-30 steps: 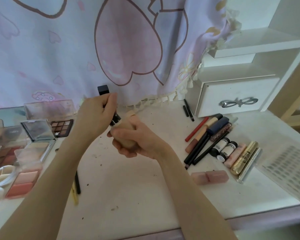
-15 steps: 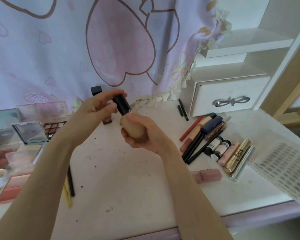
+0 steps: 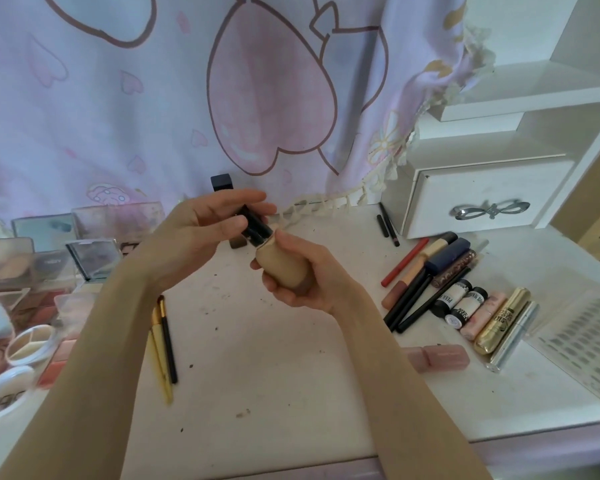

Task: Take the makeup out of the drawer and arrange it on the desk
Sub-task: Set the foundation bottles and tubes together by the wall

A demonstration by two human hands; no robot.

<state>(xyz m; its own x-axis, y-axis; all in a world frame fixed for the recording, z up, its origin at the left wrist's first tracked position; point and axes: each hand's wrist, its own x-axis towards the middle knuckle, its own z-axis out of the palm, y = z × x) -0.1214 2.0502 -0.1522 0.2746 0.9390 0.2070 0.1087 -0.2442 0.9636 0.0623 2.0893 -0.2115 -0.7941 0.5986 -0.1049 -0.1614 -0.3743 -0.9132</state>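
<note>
Foundation bottle [image 3: 284, 268], beige, held above the desk [image 3: 274, 368] mid-surface: right hand [image 3: 303, 275] wraps the body, left hand [image 3: 201, 233] pinches its black cap [image 3: 255, 228]. Right of bottle: pencils, tubes [image 3: 465, 299], closed drawer [image 3: 478, 206]. Left: palettes [image 3: 32, 268], brushes [image 3: 161, 344]. Bare desktop lies nearer the front edge.

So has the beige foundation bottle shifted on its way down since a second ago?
Cannot tell. The camera itself moved, and the foundation bottle, gripped by the right hand, sits about as far from the white drawer as before.
</note>
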